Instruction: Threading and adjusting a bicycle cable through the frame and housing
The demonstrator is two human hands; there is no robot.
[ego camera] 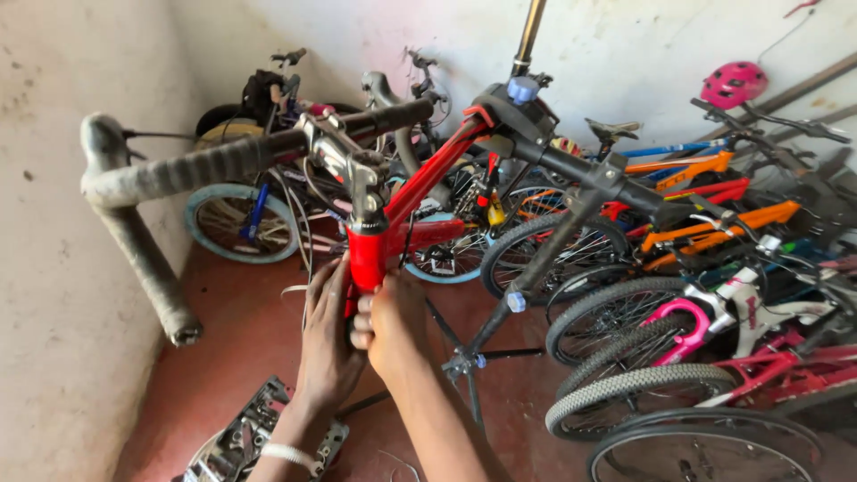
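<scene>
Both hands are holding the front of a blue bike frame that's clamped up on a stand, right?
Not quite: the bike frame is red, not blue. The head view shows the left hand and right hand at its front end, with the frame clamped on the stand.

Bike repair workshop, small room w/ rough plaster walls [54, 268] and red cement floor [241, 348]. Evidence: red bike frame [420, 192] clamped in a black repair stand [536, 259], front wheel off. Approx. a dozen bikes [714, 205] packed together along back wall, orange, blue, pink, white. Pink helmet [734, 83] hung on wall. Open tray of metal tools [241, 437] on floor beside stand.
</scene>
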